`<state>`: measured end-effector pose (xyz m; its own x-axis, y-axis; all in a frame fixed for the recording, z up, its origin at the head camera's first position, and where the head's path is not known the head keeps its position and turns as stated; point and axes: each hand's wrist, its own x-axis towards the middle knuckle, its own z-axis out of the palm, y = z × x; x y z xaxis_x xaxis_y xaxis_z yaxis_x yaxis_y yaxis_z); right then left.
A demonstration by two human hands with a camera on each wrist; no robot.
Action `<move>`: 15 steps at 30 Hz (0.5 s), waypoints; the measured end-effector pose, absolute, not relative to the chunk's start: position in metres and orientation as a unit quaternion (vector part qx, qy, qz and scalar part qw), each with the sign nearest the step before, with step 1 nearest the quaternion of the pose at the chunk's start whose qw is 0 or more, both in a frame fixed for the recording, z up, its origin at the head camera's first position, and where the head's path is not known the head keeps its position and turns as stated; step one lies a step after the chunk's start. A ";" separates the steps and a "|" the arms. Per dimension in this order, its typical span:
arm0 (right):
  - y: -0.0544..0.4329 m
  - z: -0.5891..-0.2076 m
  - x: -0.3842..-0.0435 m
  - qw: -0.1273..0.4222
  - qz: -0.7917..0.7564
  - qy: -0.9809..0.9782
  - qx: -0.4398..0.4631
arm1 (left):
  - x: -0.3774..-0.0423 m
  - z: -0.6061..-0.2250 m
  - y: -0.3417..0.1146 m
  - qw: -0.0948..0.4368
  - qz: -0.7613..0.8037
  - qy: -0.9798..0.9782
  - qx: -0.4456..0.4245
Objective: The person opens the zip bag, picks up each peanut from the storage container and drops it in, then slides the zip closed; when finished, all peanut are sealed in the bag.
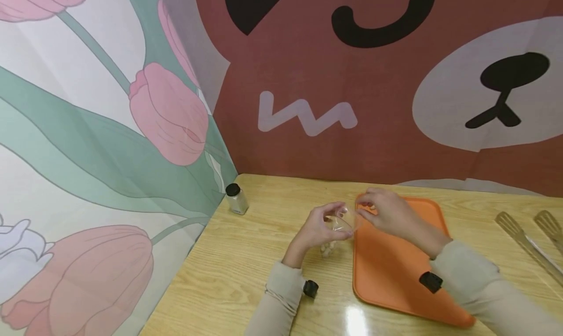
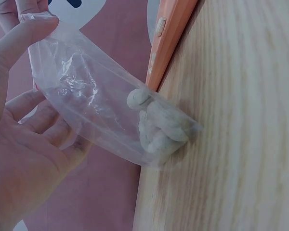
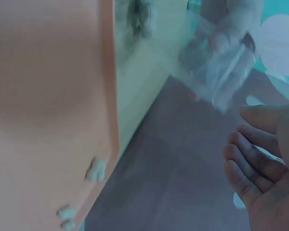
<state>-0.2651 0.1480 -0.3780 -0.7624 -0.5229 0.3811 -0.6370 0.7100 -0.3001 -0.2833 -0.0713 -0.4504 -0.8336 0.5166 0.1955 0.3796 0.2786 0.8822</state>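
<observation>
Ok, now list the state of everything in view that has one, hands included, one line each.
Clear plastic bag, partly filled, pale pieces gathered at its bottom
Left hand, gripping the bag
Right hand, fingers bent beside the bag, no grip on it visible
Orange tray, lying flat, a few loose pieces on it
Small jar, upright, black lid on
Slotted utensil heads, lying apart, side by side

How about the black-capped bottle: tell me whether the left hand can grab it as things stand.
Probably not: the left hand is holding the clear plastic bag. Otherwise the way looks free: only bare tabletop lies between it and the black-capped bottle.
</observation>
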 end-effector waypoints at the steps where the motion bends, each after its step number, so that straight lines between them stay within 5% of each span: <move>1: 0.152 -0.377 -0.267 0.137 0.210 -0.916 0.313 | -0.284 -0.451 -0.071 0.064 0.531 0.797 0.280; 15: 0.228 -0.414 -0.311 0.086 0.228 -0.953 0.181 | -0.285 -0.451 -0.070 0.061 0.535 0.795 0.279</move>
